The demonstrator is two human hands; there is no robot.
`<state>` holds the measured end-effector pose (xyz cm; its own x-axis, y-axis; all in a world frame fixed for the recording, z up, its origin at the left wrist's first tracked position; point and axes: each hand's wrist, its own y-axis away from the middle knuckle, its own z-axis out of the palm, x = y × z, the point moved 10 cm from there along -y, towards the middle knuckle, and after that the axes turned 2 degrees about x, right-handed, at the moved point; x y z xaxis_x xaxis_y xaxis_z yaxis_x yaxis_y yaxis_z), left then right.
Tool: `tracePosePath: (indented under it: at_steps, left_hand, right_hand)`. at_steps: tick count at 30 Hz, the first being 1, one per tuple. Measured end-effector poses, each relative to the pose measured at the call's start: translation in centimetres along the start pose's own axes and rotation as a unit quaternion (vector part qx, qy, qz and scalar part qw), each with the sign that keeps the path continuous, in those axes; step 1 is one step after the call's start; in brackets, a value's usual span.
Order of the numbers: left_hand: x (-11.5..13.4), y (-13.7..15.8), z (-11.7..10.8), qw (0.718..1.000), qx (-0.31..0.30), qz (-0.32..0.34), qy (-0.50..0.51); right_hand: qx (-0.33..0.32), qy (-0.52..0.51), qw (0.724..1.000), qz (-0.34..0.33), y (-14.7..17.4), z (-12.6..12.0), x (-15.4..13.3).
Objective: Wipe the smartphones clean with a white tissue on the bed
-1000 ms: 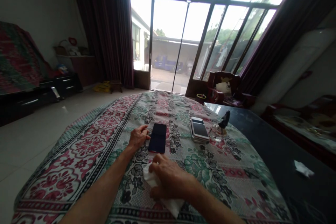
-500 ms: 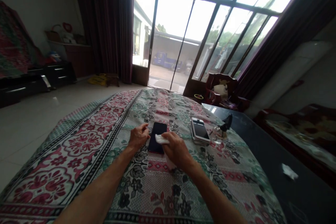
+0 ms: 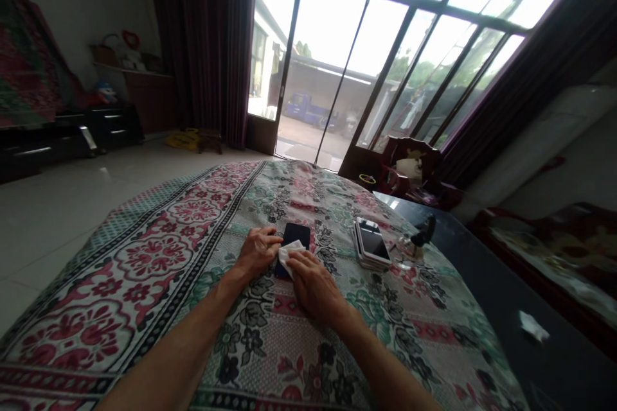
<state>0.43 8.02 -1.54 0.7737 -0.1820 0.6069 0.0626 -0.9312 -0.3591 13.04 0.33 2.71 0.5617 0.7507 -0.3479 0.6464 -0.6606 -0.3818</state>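
Far edge: The patterned cloth [image 3: 159, 257] over the table [image 3: 308, 174] is curving away in front of the tall glass doors [image 3: 332, 64].
Right edge: Beyond the drape, we are seeing a dark surface [image 3: 486, 276], where a crumpled white paper [image 3: 533, 326] is lying.
Room on the left: A broad red-flowered border is running between the left hand [image 3: 259, 249] and the cloth's outer side.
Room on the right: A stretch of flowered cloth is separating the dark phone [image 3: 296, 235] from a stack of phones [image 3: 372, 244], a white-framed one lying on top. Just past the stack, a small object with a black upper part [image 3: 426, 230] is standing near the edge.
Dark phone: It is lying flat on the cloth in front of us, its far end showing and its nearer part disappearing under paper and fingers.
Left grip: Half-curled fingers are touching the phone's left side; the thumb is hiding, so we cannot tell whether they are pinching it.
Right grip: The right hand [image 3: 314, 284] is reaching in from the near right, its fingers pressing together over a folded white tissue [image 3: 288, 249] and holding it against the screen.
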Motion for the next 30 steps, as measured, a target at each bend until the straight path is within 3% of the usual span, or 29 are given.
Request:
tracePosePath:
  at_steps: [8, 19, 23, 30]
  left_hand:
    - [0.5, 0.0, 0.4, 0.999, -0.029, 0.036, -0.015]
    - [-0.1, -0.1, 0.6, 1.000, -0.017, 0.022, 0.003]
    - [0.1, -0.1, 0.7, 0.999, -0.026, 0.034, -0.014]
    - [0.6, 0.1, 1.0, 0.997, -0.036, 0.061, -0.037]
  right_hand:
    - [0.007, 0.011, 1.000, 0.011, -2.4, 0.2, 3.1]
    - [-0.038, 0.081, 0.995, 0.049, -7.8, 1.6, 7.9]
    - [-0.039, 0.107, 0.992, 0.056, -7.1, 1.8, 7.5]
    - [-0.054, 0.071, 0.996, 0.015, -2.1, 1.4, 3.9]
